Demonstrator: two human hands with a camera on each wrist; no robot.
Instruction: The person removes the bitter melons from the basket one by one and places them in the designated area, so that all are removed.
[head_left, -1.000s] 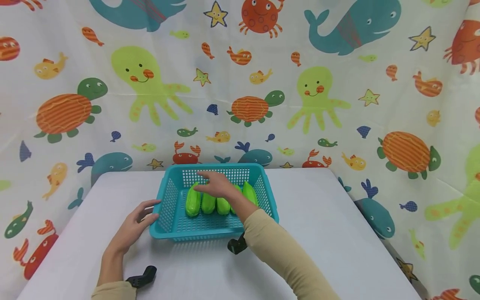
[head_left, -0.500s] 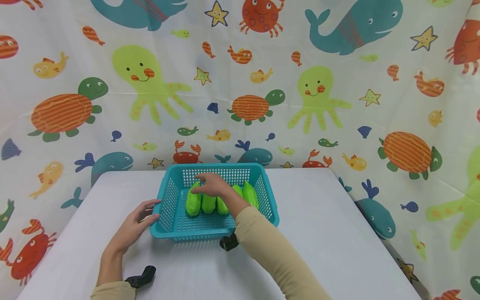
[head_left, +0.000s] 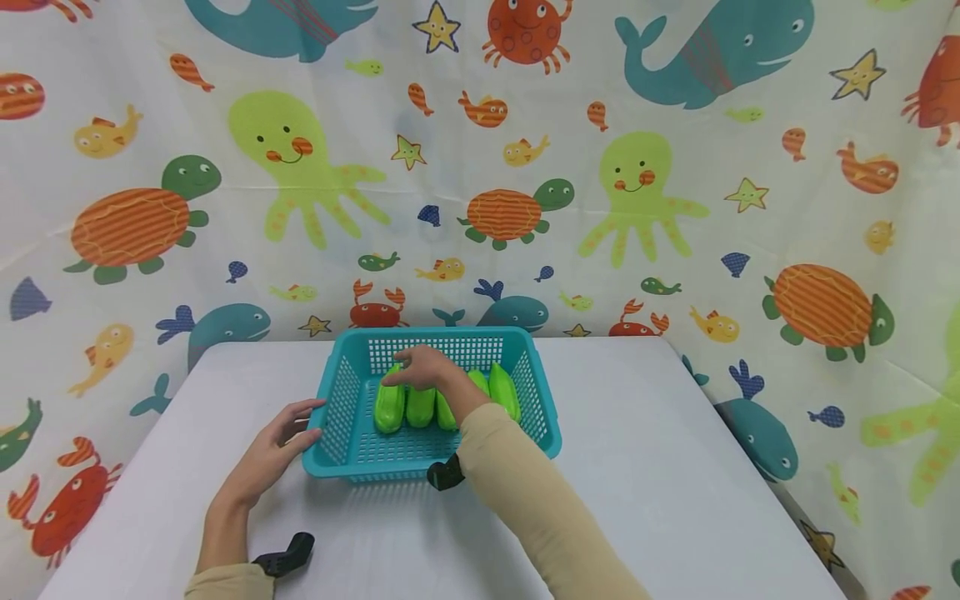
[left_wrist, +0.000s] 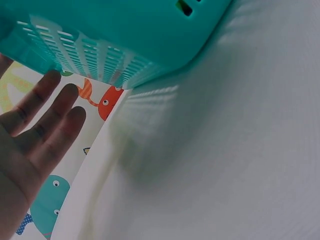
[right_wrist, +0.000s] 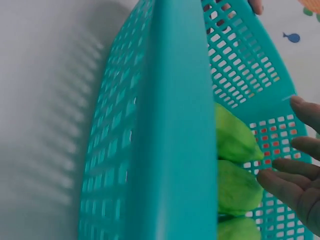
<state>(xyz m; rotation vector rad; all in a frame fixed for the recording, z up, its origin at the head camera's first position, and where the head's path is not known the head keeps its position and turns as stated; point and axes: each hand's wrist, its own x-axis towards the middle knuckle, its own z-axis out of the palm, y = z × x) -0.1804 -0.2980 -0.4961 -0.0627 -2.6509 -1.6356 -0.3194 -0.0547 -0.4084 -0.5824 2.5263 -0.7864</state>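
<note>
Green vegetables (head_left: pixel 389 408) in basket (head_left: pixel 367 468), long axes front-to-back, tips toward cloth (head_left: pixel 450 225).

From my remote seat, I see the right hand (head_left: pixel 423 367) shifted slightly left over the teal slotted basket (head_left: pixel 360 472), its tan sleeve (head_left: pixel 525 492) and black wrist camera (head_left: pixel 446 473) swung left too.
</note>
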